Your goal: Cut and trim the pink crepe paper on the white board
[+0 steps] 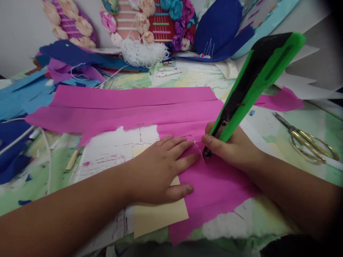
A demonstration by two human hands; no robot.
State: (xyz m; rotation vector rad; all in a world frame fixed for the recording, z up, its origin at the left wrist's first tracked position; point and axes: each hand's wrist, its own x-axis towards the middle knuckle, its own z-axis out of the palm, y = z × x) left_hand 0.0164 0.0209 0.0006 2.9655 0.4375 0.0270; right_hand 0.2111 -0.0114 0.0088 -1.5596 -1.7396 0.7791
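Observation:
My right hand (232, 144) grips a green and black utility knife (248, 84), held tilted with its tip down on a pink sheet (214, 182). A pale scored line runs up and left from the tip. My left hand (166, 166) lies flat with fingers spread, its fingertips on the pink sheet close to that line. Beneath my left palm is a cream piece of paper (158, 217). A white marked sheet (104, 157) lies under the pink one. A longer pink strip (128, 97) stretches across behind my hands.
Gold-handled scissors (305, 139) lie at the right. Blue scraps (24, 92) and a white cord (47, 157) are at the left. At the back are a heap of white string (143, 51), several markers (168, 73) and flower-trimmed panels (125, 21).

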